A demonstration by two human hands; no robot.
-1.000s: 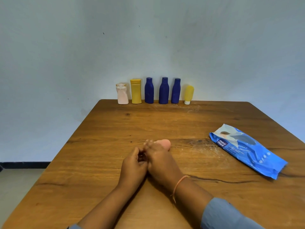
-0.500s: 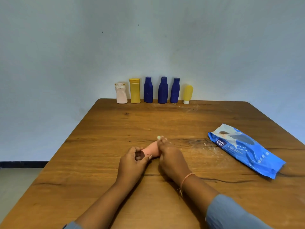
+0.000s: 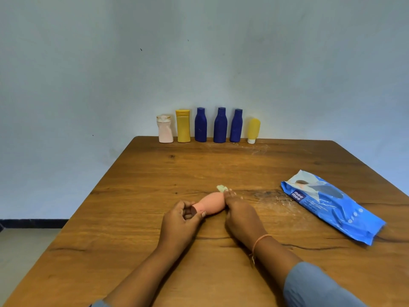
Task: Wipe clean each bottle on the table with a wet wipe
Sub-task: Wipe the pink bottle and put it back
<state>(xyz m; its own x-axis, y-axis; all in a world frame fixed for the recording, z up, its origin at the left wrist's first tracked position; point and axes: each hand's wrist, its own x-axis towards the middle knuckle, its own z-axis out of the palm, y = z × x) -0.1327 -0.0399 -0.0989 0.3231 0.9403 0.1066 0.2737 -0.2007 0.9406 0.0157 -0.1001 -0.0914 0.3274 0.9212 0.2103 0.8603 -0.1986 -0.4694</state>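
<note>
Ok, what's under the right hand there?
The wide end of the pink bottle, with a scrap of wet wipe poking out past the right hand. The hand covers the wipe's remainder.

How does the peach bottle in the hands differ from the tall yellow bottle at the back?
The peach bottle lies on its side; the yellow bottle stands upright. The left hand and right hand hold the peach bottle; no hand touches the yellow bottle. Both are opaque.
</note>
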